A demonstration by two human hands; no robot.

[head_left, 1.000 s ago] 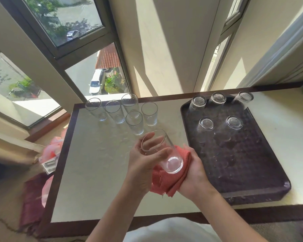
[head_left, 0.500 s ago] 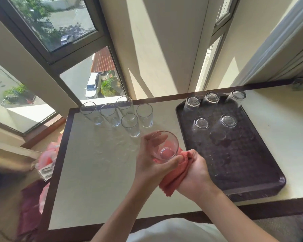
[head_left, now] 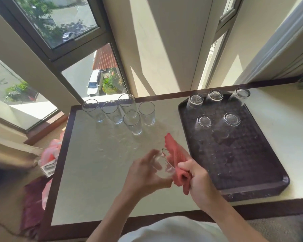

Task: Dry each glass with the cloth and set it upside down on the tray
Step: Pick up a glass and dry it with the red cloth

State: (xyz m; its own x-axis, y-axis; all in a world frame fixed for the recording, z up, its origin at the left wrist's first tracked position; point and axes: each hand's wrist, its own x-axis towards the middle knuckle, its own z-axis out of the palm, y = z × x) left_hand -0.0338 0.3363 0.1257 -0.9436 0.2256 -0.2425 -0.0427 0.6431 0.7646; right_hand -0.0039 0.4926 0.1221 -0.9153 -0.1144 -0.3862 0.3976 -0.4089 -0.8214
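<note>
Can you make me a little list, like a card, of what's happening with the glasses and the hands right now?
left hand: holds one clear glass, tipped sideways
right hand: holds the pink cloth against the glass
glasses still upright on the table: five, in a group at the far left
glasses upside down on the tray: five, at its far end
tray colour: dark brown
free room on tray: the near half is bare
</note>
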